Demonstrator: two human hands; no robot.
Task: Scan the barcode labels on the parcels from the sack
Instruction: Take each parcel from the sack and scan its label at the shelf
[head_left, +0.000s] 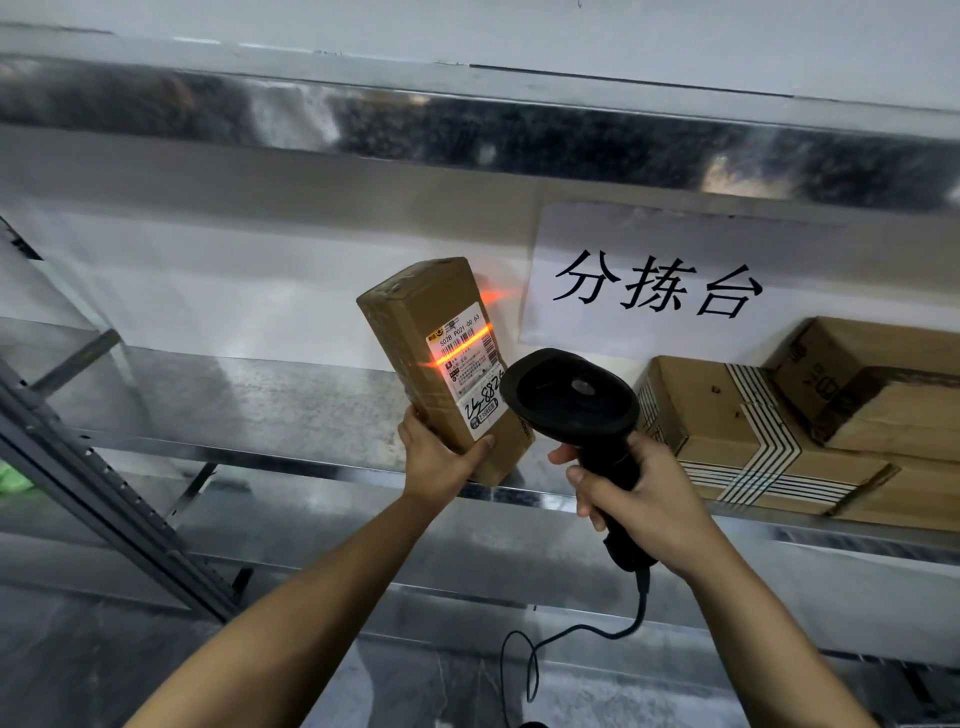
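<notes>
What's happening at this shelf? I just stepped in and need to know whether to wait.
A person is scanning a parcel. The left hand grips the lower end of a long cardboard parcel, tilted in the air in front of a metal shelf. The right hand holds a black corded scanner aimed at it, and the orange scan line falls across the parcel's white label. More cardboard boxes sit on the shelf to the right, below a paper sign.

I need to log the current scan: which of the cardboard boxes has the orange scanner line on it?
The narrow box gripped by the left hand, the line crossing its label. The boxes on the shelf at right show none.
</notes>
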